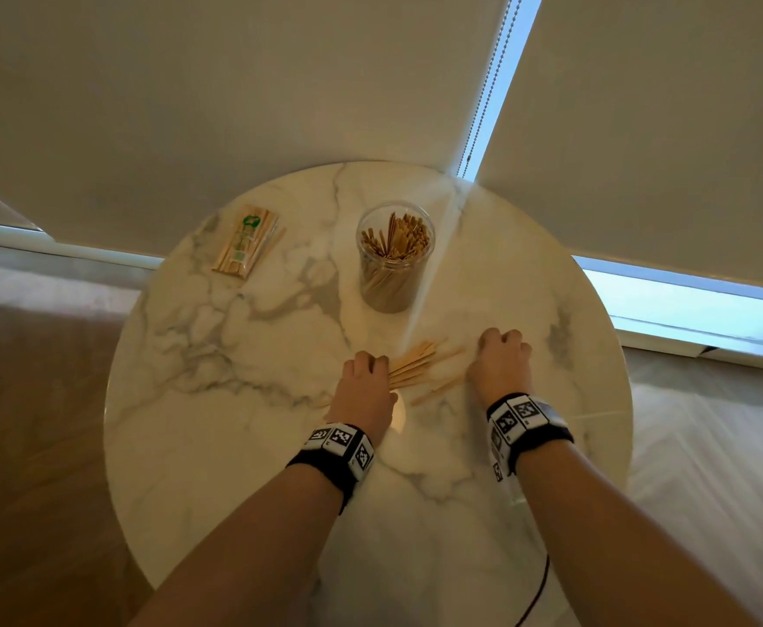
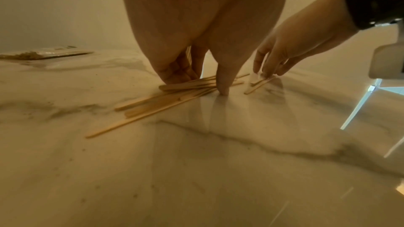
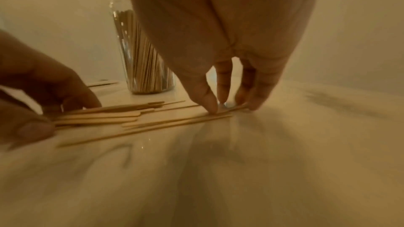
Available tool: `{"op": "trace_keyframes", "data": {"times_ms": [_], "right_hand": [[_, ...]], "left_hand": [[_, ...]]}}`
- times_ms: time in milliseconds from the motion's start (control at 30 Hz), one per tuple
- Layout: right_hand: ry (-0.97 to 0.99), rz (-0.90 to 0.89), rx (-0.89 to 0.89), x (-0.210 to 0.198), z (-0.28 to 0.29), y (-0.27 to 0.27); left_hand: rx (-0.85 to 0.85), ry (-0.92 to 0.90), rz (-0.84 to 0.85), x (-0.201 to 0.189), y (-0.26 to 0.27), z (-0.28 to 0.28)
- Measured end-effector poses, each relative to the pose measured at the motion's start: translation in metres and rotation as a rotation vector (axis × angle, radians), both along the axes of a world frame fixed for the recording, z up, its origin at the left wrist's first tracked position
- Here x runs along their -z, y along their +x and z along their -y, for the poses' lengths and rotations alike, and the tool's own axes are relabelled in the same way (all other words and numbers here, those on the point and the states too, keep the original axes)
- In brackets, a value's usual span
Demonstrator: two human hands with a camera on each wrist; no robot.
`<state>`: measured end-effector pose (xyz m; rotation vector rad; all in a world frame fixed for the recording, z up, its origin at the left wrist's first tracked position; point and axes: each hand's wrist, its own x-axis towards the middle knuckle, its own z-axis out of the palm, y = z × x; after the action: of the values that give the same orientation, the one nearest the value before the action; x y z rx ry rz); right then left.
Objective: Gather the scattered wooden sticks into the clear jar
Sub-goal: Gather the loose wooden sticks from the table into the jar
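Note:
Several thin wooden sticks (image 1: 420, 368) lie fanned on the round marble table (image 1: 234, 423), between my two hands. My left hand (image 1: 377, 362) is curled over their left ends; in the left wrist view its fingers (image 2: 174, 73) and thumb close round the sticks (image 2: 166, 99). My right hand (image 1: 492, 341) comes down on the right ends, where thumb and fingertips (image 3: 210, 106) pinch the tip of a stick (image 3: 186, 120) against the table. The clear jar (image 1: 395, 257) stands upright behind the pile, packed with sticks and without a lid.
A sealed packet of sticks (image 1: 246, 242) lies at the table's far left. Window blinds hang behind the table. A dark cable (image 1: 537, 590) runs off the near edge on the right. Bare marble lies on both sides of the pile.

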<state>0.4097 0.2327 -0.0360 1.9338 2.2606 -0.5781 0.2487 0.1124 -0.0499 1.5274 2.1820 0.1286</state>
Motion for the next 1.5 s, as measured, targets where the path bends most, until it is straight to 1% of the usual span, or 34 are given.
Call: {"op": "trace_keyframes", "data": {"times_ms": [100,167,200,267,300,333,433,500,567,633,767,867,900,933,1033,1067,1133,1233,1333,1433,1500], "right_hand": [[-0.022,-0.025,-0.126,0.000,0.013,-0.013],[-0.022,-0.084,-0.180,-0.001,0.028,-0.028],[-0.033,-0.133,-0.188,-0.001,0.035,-0.035],[-0.052,-0.245,-0.140,-0.002,0.042,-0.044],[-0.047,-0.271,-0.106,-0.003,0.042,-0.044],[-0.029,-0.261,-0.083,-0.002,0.039,-0.041],[0.072,0.005,-0.050,0.004,0.026,-0.022],[0.072,0.055,-0.017,0.005,0.022,-0.012],[0.043,0.040,-0.044,0.005,0.025,-0.014],[0.014,0.001,-0.068,0.003,0.034,-0.023],[-0.069,-0.276,0.087,0.003,0.052,-0.038],[-0.001,-0.396,0.120,-0.001,0.052,-0.040],[0.030,-0.398,0.066,-0.004,0.050,-0.040],[0.041,-0.357,-0.042,-0.004,0.047,-0.040],[-0.017,-0.144,-0.385,-0.005,0.043,-0.037],[-0.004,-0.108,-0.457,-0.003,0.043,-0.037],[0.059,-0.082,-0.541,-0.001,0.045,-0.037],[0.098,-0.082,-0.630,0.005,0.051,-0.037],[0.101,-0.096,-0.616,0.011,0.057,-0.035],[0.140,-0.070,-0.620,0.014,0.060,-0.037],[0.161,-0.052,-0.629,0.014,0.060,-0.038]], "left_hand": [[-0.022,0.049,0.015,0.001,0.004,0.000],[-0.046,0.086,0.046,0.000,0.006,0.002],[-0.039,0.088,0.060,0.000,0.006,0.003],[0.013,0.073,0.055,0.002,0.004,0.005],[0.041,0.064,0.035,0.003,0.001,0.006],[0.061,0.065,0.020,0.005,-0.001,0.007],[0.088,0.087,0.018,0.007,-0.006,0.007],[0.095,0.085,0.017,0.008,-0.006,0.007],[0.082,0.085,0.013,0.008,-0.005,0.005],[0.052,0.091,0.019,0.009,-0.003,0.004],[0.000,0.082,0.036,0.006,0.002,0.001],[0.066,0.061,-0.007,0.007,0.002,0.003],[0.084,0.057,-0.015,0.010,0.001,0.004],[0.093,0.063,-0.018,0.013,0.000,0.005],[0.117,0.091,-0.066,0.017,-0.001,0.004],[0.127,0.089,-0.099,0.017,0.000,0.002],[0.176,0.096,-0.179,0.019,0.003,0.000],[0.191,0.110,-0.223,0.022,0.007,0.000],[0.155,0.106,-0.193,0.019,0.014,0.001],[0.152,0.150,-0.217,0.015,0.016,0.006],[0.159,0.096,-0.199,0.012,0.016,0.006]]}}
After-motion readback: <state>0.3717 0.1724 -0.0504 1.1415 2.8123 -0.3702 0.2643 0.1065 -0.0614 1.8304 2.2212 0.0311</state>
